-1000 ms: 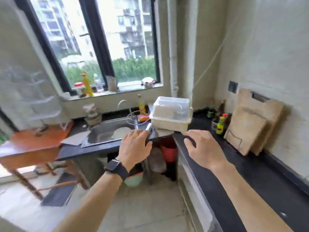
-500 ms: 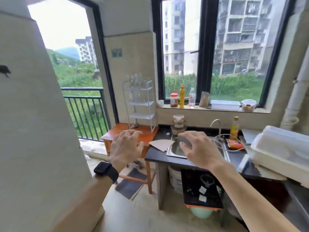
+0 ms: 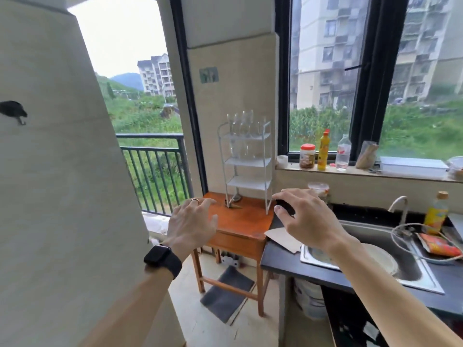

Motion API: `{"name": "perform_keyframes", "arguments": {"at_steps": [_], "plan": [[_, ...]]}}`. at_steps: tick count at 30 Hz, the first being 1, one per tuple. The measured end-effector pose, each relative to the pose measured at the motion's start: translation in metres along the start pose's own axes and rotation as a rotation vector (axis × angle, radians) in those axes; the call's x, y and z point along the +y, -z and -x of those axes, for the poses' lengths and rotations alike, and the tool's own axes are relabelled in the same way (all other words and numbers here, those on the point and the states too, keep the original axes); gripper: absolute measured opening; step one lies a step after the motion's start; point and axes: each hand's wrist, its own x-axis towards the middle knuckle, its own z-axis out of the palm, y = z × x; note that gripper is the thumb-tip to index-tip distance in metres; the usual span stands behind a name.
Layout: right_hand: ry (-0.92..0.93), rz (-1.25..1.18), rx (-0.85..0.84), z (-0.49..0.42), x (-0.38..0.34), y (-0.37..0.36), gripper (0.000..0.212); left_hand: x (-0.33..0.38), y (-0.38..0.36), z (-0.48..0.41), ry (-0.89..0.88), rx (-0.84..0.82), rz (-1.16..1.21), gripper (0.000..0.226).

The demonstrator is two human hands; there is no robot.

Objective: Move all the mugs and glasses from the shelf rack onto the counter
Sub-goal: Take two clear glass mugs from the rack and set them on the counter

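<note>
We see a white three-tier wire shelf rack point(image 3: 246, 166) standing on a small orange-brown wooden table point(image 3: 240, 226), just beside the black stone counter point(image 3: 280, 256). Clear drinking glasses point(image 3: 244, 123) stand on its top tier, with what look like more below, though they blur into the wall. Our left hand point(image 3: 191, 224) and right hand point(image 3: 304, 220) hover in front, fingers spread, holding nothing and apart from the rack.
</note>
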Motion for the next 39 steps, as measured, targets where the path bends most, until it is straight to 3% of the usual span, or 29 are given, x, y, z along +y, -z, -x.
{"name": "perform_keyframes", "arguments": {"at_steps": [15,26,30,35,39], "plan": [[0.009,0.034,0.0,-0.272,0.074,-0.144,0.04,-0.103,-0.092,-0.258,0.046,-0.017,-0.009,0.046],[-0.204,0.055,-0.017,-0.425,0.138,-0.267,0.038,-0.156,-0.218,-0.467,-0.081,-0.13,0.104,0.044],[-0.327,0.026,0.002,-0.477,0.156,-0.301,0.039,-0.164,-0.262,-0.538,-0.088,-0.233,0.337,0.047],[-0.501,-0.217,0.046,-0.526,0.172,-0.333,0.038,-0.16,-0.303,-0.609,0.156,-0.493,1.012,0.059],[-0.622,-0.403,0.126,-0.565,0.188,-0.359,0.041,-0.154,-0.337,-0.647,0.2,-0.529,1.175,0.068]]}}
